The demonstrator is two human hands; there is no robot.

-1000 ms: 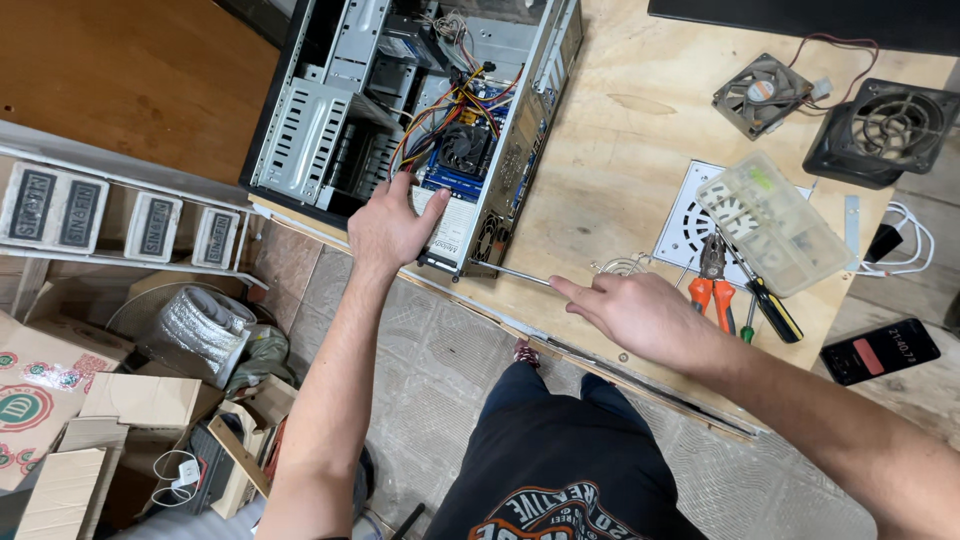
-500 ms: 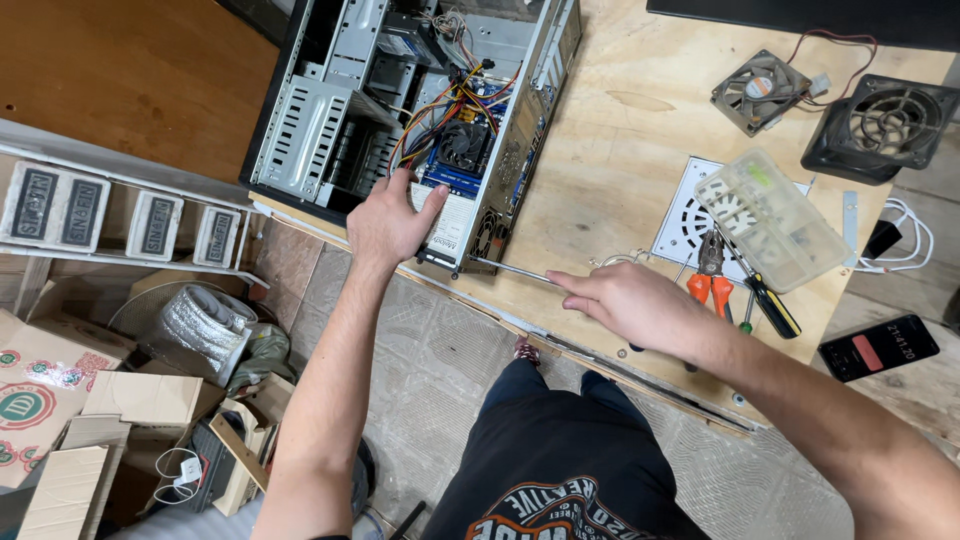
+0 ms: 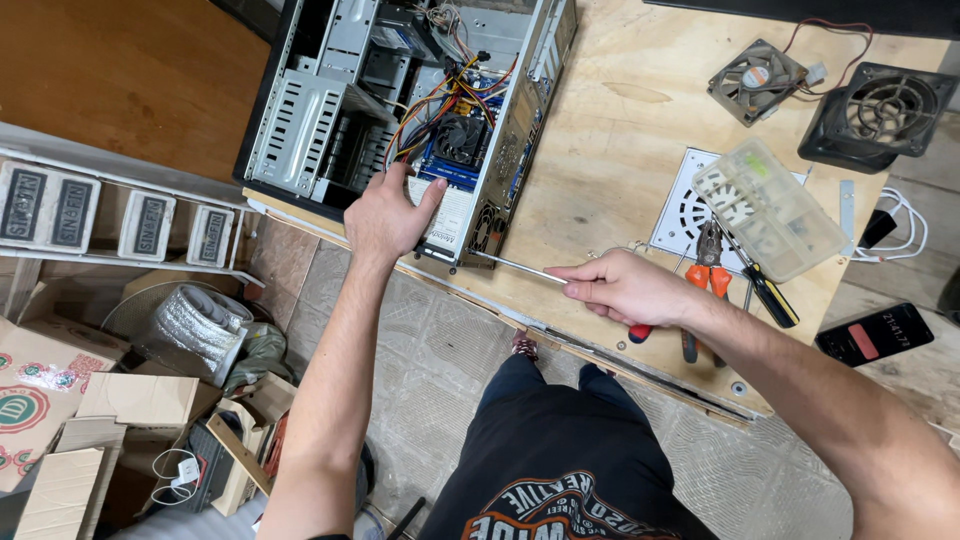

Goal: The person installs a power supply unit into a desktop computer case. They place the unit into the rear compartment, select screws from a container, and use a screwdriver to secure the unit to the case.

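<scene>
An open desktop computer case [image 3: 330, 110] lies on its side on the plywood workbench [image 3: 610, 170], with wires, a fan and a blue board showing inside. My left hand [image 3: 385, 215] rests flat on the case's near edge, fingers spread. My right hand [image 3: 625, 288] grips a long screwdriver [image 3: 520, 267] with a red handle, its metal shaft pointing left to the case's rear corner.
Orange-handled pliers [image 3: 705, 265] and a black-and-yellow screwdriver [image 3: 770, 295] lie by a clear plastic parts box [image 3: 770, 210] on a white vent panel. Two loose fans [image 3: 760, 80] [image 3: 885, 115], a white cable and a phone [image 3: 865, 335] sit at right. Cardboard boxes [image 3: 60, 400] clutter the floor at left.
My right hand has closed on the screwdriver and its tip now reaches the case's rear corner. My left hand stays on the case.
</scene>
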